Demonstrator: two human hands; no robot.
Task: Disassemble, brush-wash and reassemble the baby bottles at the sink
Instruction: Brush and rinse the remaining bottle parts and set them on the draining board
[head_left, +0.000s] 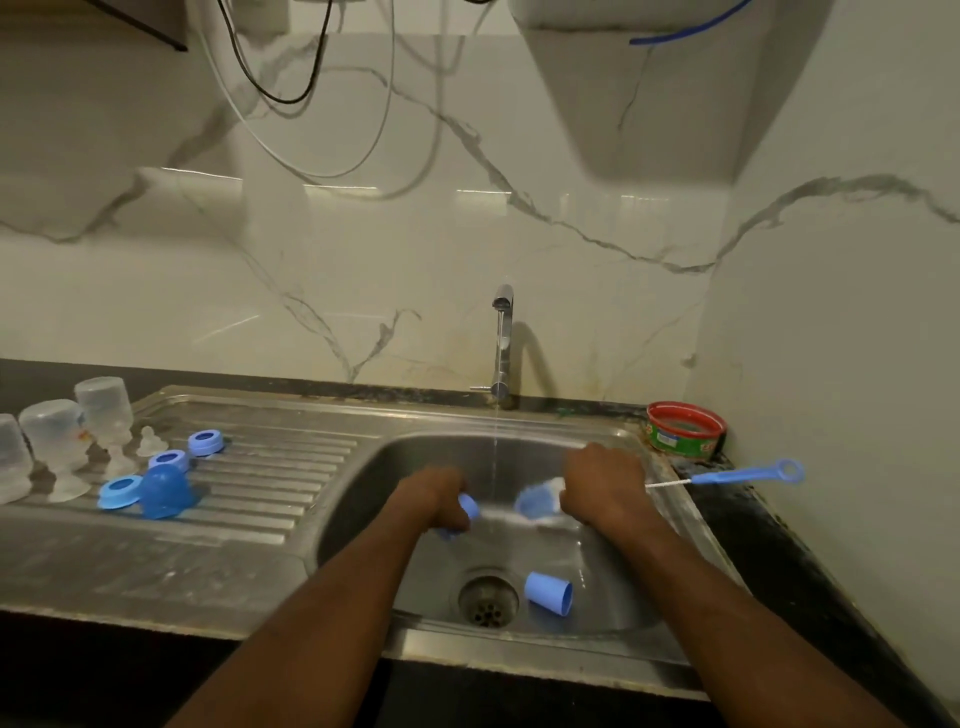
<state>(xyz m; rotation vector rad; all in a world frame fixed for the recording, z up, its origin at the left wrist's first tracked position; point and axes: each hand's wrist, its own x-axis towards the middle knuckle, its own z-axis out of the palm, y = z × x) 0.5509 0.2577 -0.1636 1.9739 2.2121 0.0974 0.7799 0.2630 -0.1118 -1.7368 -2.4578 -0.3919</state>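
Observation:
Over the steel sink, my left hand grips the blue handle of a bottle brush. Its white bristles reach right into a blue cap, which my right hand holds under a thin stream from the tap. A second blue cap lies on its side beside the drain. On the drainboard at the left stand three clear bottles upside down, with clear teats, three blue rings and a blue dome cap.
A thin blue-handled teat brush lies on the dark counter to the right of the sink. Behind it stands a green tub with a red rim. Marble wall rises behind the tap, and cables hang above.

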